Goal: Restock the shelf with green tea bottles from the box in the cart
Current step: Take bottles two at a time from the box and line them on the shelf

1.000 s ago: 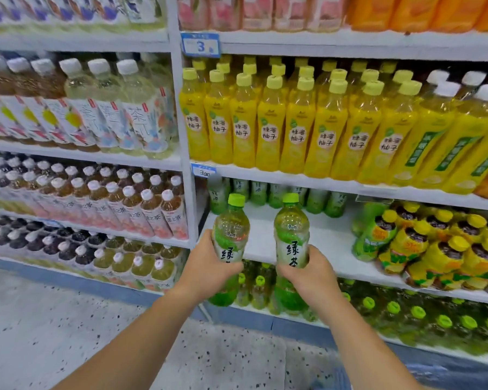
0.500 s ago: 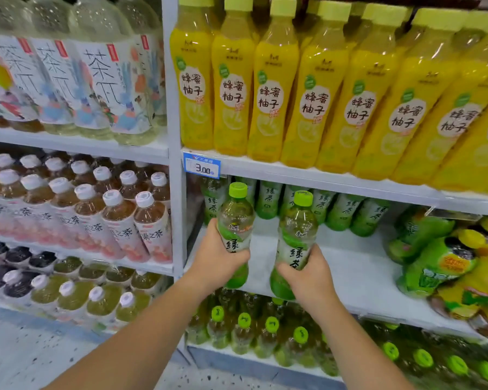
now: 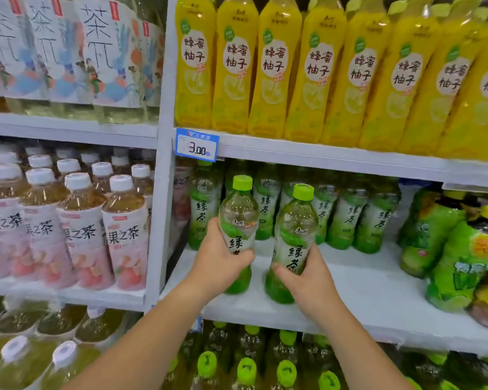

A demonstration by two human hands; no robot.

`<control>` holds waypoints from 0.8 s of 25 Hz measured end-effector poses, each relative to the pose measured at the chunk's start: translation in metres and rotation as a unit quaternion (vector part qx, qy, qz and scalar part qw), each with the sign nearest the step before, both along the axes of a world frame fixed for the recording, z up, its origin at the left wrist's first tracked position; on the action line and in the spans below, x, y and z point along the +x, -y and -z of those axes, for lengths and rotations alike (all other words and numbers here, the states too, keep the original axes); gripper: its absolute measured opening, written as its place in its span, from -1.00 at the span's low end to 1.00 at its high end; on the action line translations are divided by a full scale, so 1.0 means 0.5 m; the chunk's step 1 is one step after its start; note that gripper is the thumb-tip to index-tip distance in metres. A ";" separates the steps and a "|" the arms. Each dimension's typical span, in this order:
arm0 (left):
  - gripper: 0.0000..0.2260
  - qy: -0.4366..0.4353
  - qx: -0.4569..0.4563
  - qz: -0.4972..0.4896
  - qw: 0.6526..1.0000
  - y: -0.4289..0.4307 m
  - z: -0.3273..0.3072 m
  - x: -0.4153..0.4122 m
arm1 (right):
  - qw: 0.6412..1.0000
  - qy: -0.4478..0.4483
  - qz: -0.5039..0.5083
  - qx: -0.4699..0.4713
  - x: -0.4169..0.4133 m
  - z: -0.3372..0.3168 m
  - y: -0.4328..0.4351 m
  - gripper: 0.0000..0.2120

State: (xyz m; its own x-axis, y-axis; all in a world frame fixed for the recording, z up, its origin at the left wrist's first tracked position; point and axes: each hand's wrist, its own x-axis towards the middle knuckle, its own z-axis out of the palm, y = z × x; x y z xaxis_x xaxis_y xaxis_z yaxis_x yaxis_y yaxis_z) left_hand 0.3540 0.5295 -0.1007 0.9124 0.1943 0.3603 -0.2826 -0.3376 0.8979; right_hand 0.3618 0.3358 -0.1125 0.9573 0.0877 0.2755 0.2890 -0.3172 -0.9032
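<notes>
Green tea row (image 3: 347,218) stands at 12 o'clock on the shelf (image 3: 364,294), yellow-capped bottles (image 3: 462,263) at 3. My left hand (image 3: 219,267) grips the left bottle (image 3: 238,215); my right hand (image 3: 307,280) grips the right bottle (image 3: 295,229).

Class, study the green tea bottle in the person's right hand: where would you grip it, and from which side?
Round the labelled lower body of the green tea bottle, from the aisle side, as the right hand does. It stands nearly upright, and the shelf above its cap likely crowds a top grip.

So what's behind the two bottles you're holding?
A row of more green tea bottles stands at the back of the white shelf. The two held bottles hide parts of some; anything behind that row is hidden.
</notes>
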 end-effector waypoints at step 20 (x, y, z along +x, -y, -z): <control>-0.50 -0.035 0.202 -0.180 0.962 -0.032 0.070 0.045 | 0.998 0.045 0.013 -0.052 0.120 0.054 -0.024 -0.57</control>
State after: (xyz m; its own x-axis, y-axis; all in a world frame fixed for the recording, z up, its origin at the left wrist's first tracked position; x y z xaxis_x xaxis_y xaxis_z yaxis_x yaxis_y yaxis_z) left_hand 0.3766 0.5456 -0.1355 0.8374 0.3588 0.4124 -0.0256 -0.7279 0.6852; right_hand 0.4218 0.3478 -0.1394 0.9315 0.0958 0.3509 0.3577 -0.4166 -0.8358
